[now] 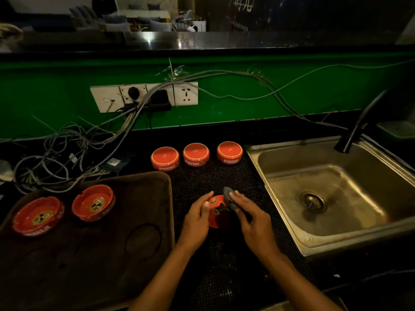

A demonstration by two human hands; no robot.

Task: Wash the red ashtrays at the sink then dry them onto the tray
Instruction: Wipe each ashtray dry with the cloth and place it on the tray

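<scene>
- Left hand: grip closed around the left side of one red ashtray, fingers curled over its rim; ashtray tilted, open face toward the camera, held just above the black mesh mat.
- Right hand: grip pinching a dark grey cloth, thumb and fingers curled on it; cloth pressed against the right upper rim of the held ashtray.
- Both forearms enter from the bottom edge, converging on the ashtray between tray and sink.
- Mesh mat covers the dark surface between the tray and the sink.
- Three ashtrays upside down in a row at the far edge of the mat: left inverted ashtray, middle inverted ashtray, right inverted ashtray. Apart from each other; printed lettering on the side walls reads inverted.
- Brown tray to the left of the hands, just beside the mat. Two ashtrays upright in its far-left part: near-left tray ashtray and second tray ashtray, close together, not touching.
- Steel sink to the right, drain visible in the basin; dark faucet angled over the far rim.
- Behind: green wall with white socket panel; grey cables trailing down onto the surface at left.
</scene>
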